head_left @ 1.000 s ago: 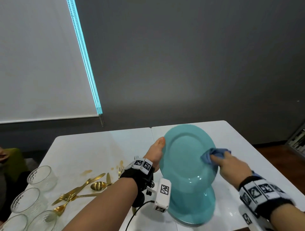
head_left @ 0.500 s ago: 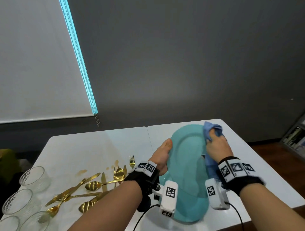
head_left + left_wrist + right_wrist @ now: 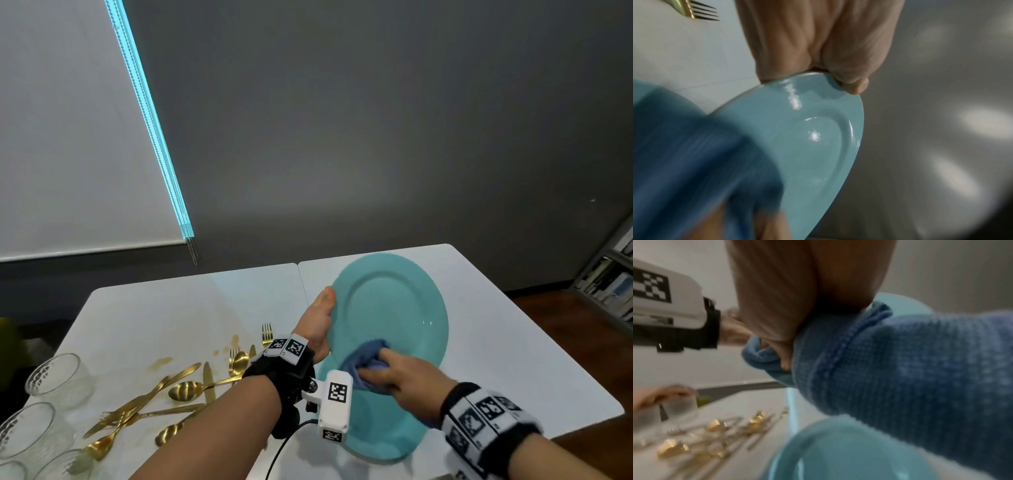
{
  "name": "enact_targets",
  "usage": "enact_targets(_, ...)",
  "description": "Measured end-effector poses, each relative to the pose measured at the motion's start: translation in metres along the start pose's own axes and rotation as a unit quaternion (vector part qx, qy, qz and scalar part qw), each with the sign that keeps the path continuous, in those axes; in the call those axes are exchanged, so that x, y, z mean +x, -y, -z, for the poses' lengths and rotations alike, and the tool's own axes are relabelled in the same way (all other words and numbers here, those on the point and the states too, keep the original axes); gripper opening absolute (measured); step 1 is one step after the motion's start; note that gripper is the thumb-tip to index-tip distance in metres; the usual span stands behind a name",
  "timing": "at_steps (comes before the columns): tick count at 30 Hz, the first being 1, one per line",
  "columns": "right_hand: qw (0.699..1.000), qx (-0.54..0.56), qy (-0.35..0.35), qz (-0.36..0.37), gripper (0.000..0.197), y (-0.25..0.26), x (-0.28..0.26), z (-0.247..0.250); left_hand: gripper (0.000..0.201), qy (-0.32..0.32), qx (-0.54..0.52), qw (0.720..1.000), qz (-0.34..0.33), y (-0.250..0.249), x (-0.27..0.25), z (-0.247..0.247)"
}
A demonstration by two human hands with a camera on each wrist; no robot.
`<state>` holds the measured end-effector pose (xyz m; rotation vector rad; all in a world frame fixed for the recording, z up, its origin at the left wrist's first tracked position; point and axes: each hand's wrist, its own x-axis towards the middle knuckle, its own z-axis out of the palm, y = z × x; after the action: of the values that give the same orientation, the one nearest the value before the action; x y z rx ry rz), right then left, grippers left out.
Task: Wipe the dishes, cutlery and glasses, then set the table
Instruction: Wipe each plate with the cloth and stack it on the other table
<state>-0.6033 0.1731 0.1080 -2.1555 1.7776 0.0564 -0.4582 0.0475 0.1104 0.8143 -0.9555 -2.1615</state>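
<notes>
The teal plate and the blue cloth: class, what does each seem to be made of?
Teal plate: probably glazed ceramic, given its glossy surface with sharp highlights. Blue cloth: a soft woven or knitted textile, perhaps microfibre; a waffle-like texture and stitched hem show.

Teal plate [image 3: 390, 308] is tilted up on edge above a second teal plate [image 3: 376, 442] lying flat near the counter's [image 3: 479, 342] front edge, right half; the blue cloth [image 3: 363, 366] is bunched against its lower face. Gold cutlery [image 3: 185, 390] (spoons, forks, knives) lies in a loose pile left of the plates. Four clear textured glasses [image 3: 58, 377] sit clustered at the front-left corner.
</notes>
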Motion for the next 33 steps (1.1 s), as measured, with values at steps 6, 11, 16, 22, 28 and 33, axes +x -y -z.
enact_targets(6,0.977,-0.108,0.008,-0.181,0.052,-0.067,-0.025,0.029,0.035,0.003,0.030,0.999,-0.019,0.000,-0.005,0.012)
enact_targets(11,0.955,0.013,-0.149,-0.256,0.051,-0.040,0.013,0.036,0.036,0.020,0.092,0.995,-0.016,0.015,-0.002,-0.010)
enact_targets(16,0.970,0.079,-0.186,-0.134,0.050,0.011,0.024,-0.004,0.046,-0.022,0.082,0.996,0.013,0.019,0.009,-0.012)
enact_targets(22,0.998,-0.054,0.019,-0.007,0.039,-0.014,-0.020,-0.041,0.041,-0.054,0.074,0.996,-0.003,0.027,0.004,0.021)
enact_targets(28,0.973,-0.064,-0.021,-0.220,0.050,-0.068,-0.029,-0.015,0.039,-0.047,0.084,0.995,0.026,0.031,-0.005,0.026)
enact_targets(33,0.954,0.064,-0.119,-0.268,0.052,-0.048,0.019,0.006,0.040,-0.060,0.120,0.990,0.051,0.056,-0.007,0.013)
